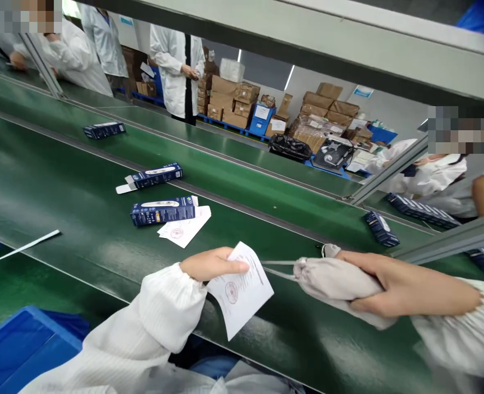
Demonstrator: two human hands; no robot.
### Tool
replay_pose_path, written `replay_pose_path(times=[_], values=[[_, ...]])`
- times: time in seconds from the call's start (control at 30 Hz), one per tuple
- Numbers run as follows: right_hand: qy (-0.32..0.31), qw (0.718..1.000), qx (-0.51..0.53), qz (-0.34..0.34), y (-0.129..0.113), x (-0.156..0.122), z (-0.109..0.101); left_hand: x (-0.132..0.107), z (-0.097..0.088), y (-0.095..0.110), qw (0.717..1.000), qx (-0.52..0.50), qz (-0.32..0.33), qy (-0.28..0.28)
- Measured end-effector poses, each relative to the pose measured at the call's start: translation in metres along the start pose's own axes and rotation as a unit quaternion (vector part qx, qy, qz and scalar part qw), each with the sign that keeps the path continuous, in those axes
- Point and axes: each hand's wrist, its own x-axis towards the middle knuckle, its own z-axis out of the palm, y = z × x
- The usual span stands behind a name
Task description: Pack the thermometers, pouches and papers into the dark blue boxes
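Note:
My left hand pinches a folded white paper leaflet with a red stamp, and the grey drawstring of a pouch runs to its fingers. My right hand is wrapped round a grey fabric drawstring pouch, held just above the green conveyor belt. Farther up the belt lies a dark blue carton on top of another white leaflet. A second blue carton with an open flap lies behind it.
A third blue carton sits far left on the belt, another at right. A white strip lies at the belt's near edge. A blue bin is at bottom left. People in white coats stand beyond; stacked cardboard boxes behind.

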Motion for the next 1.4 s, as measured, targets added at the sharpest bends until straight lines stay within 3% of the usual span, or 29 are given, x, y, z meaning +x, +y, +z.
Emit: replay_pose_path(times=[0.07, 0.2, 0.3, 0.4, 0.47, 0.53, 0.6, 0.77, 0.9, 1.03, 1.13, 1.27, 1.33, 1.4], values=[[-0.175, 0.974, 0.140, -0.035, -0.005, 0.004, 0.034, 0.004, 0.005, 0.002, 0.996, -0.080, 0.037, 0.025], [-0.059, 0.915, 0.399, 0.010, -0.031, 0.015, 0.138, 0.029, 0.024, -0.010, 0.971, -0.164, 0.083, 0.152], [-0.023, 0.881, 0.471, 0.048, -0.039, 0.017, 0.179, 0.031, 0.024, -0.024, 0.957, -0.133, 0.079, 0.247], [0.043, 0.904, 0.422, 0.053, -0.038, 0.014, 0.174, 0.020, 0.015, -0.029, 0.921, -0.144, 0.114, 0.343], [0.052, 0.929, 0.364, 0.037, -0.041, 0.011, 0.165, 0.016, 0.011, -0.030, 0.896, -0.180, 0.144, 0.380], [0.020, 0.948, 0.319, 0.003, -0.050, 0.009, 0.167, 0.019, 0.011, -0.029, 0.880, -0.220, 0.175, 0.383], [0.002, 0.963, 0.267, -0.033, -0.060, 0.008, 0.182, 0.025, 0.017, -0.028, 0.869, -0.264, 0.204, 0.365], [0.052, 0.993, 0.095, -0.047, -0.067, 0.006, 0.221, 0.032, 0.033, -0.031, 0.880, -0.281, 0.236, 0.301], [0.050, 0.992, 0.020, -0.114, -0.054, 0.003, 0.213, 0.024, 0.032, -0.030, 0.888, -0.226, 0.221, 0.333], [0.032, 0.996, 0.045, -0.069, -0.055, 0.003, 0.207, 0.018, 0.025, -0.024, 0.893, -0.222, 0.229, 0.317], [-0.007, 0.994, 0.081, -0.074, -0.072, 0.003, 0.212, 0.013, 0.020, -0.027, 0.887, -0.178, 0.251, 0.343], [-0.074, 0.989, 0.097, -0.081, -0.091, 0.015, 0.213, 0.002, 0.011, -0.031, 0.916, -0.121, 0.245, 0.295], [-0.100, 0.990, 0.080, -0.061, -0.092, 0.025, 0.210, -0.005, -0.001, -0.025, 0.918, -0.008, 0.242, 0.314], [-0.094, 0.990, 0.093, -0.038, -0.087, 0.036, 0.208, -0.012, -0.028, -0.011, 0.890, 0.196, 0.210, 0.353]])
